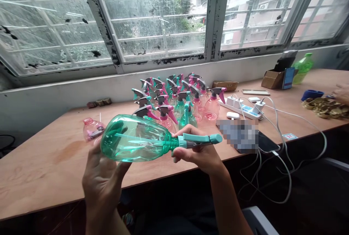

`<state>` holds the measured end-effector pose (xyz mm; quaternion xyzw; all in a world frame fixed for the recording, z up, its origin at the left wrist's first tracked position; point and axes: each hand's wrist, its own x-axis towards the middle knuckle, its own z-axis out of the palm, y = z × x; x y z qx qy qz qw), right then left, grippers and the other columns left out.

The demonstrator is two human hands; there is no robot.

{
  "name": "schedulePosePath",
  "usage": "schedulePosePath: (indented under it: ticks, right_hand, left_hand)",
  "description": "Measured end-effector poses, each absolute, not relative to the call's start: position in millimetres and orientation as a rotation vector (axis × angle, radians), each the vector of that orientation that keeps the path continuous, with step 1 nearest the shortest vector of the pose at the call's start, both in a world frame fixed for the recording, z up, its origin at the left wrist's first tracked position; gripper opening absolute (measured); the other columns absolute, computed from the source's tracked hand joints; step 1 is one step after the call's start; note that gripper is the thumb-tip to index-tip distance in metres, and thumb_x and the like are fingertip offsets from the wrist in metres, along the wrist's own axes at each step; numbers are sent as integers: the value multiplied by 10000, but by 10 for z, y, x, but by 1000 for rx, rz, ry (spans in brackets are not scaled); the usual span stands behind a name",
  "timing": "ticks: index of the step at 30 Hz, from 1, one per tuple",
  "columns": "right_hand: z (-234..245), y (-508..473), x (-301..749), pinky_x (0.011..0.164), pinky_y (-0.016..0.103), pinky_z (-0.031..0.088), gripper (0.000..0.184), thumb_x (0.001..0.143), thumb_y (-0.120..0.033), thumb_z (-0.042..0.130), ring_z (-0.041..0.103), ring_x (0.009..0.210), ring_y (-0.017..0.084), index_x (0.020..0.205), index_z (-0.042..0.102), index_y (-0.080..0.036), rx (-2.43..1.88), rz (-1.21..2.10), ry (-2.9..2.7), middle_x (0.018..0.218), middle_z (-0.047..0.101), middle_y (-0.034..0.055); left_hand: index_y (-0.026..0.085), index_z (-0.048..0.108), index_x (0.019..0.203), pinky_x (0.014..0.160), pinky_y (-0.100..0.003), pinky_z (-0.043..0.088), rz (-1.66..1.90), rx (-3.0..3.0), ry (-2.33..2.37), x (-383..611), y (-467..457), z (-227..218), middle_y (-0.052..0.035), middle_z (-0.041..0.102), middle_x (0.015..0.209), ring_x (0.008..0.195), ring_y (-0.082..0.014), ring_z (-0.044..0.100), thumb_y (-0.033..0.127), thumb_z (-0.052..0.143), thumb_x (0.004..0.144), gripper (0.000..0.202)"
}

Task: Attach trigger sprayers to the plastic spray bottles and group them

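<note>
I hold a clear teal spray bottle (133, 138) sideways over the near edge of the wooden table (49, 158). My left hand (102, 178) cups the bottle's base from below, fingers curled round it. Wrapped round the neck is my right hand (196, 149), just behind the teal and grey trigger head (200, 140), which points right. Behind the bottle, a pink bottle (92, 129) without a head lies on its side on the table.
Several assembled pink and teal spray bottles (180, 100) stand grouped at mid-table. To the right lie a white power strip (241, 108) with cables, a phone (267, 142), a cardboard box (272, 78), a green bottle (302, 68) and another person's hand (340, 93) at the far right edge.
</note>
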<state>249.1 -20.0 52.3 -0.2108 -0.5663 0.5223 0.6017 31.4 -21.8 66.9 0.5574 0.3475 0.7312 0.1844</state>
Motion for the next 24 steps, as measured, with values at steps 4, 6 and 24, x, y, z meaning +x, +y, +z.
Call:
schedulePosePath:
  ticks: [4, 6, 24]
  right_hand:
    - [507, -200, 2491, 533, 267, 594, 311, 774, -312, 865, 722, 640, 171, 963, 642, -206, -502, 1170, -1347, 757, 705, -17]
    - [499, -198, 2477, 534, 273, 593, 303, 781, -317, 858, 720, 637, 174, 964, 644, -207, -493, 1149, -1340, 750, 705, -18]
    - [524, -177, 2418, 558, 326, 601, 279, 818, -345, 827, 699, 555, 181, 891, 587, -224, -479, 1066, -1149, 615, 709, -34]
  left_hand:
    - [265, 680, 1188, 1105, -569, 477, 2068, 1567, 942, 267, -218, 635, -67, 718, 1254, 1263, -379, 613, 289, 904, 676, 560]
    - [284, 681, 1185, 1115, -561, 474, 2058, 1608, 914, 240, -214, 619, -53, 694, 1304, 1295, -373, 588, 249, 907, 679, 556]
    - [267, 660, 1227, 1187, -487, 392, 2057, 1837, 1012, 310, -175, 604, -60, 628, 1391, 1373, -317, 519, 254, 839, 788, 474]
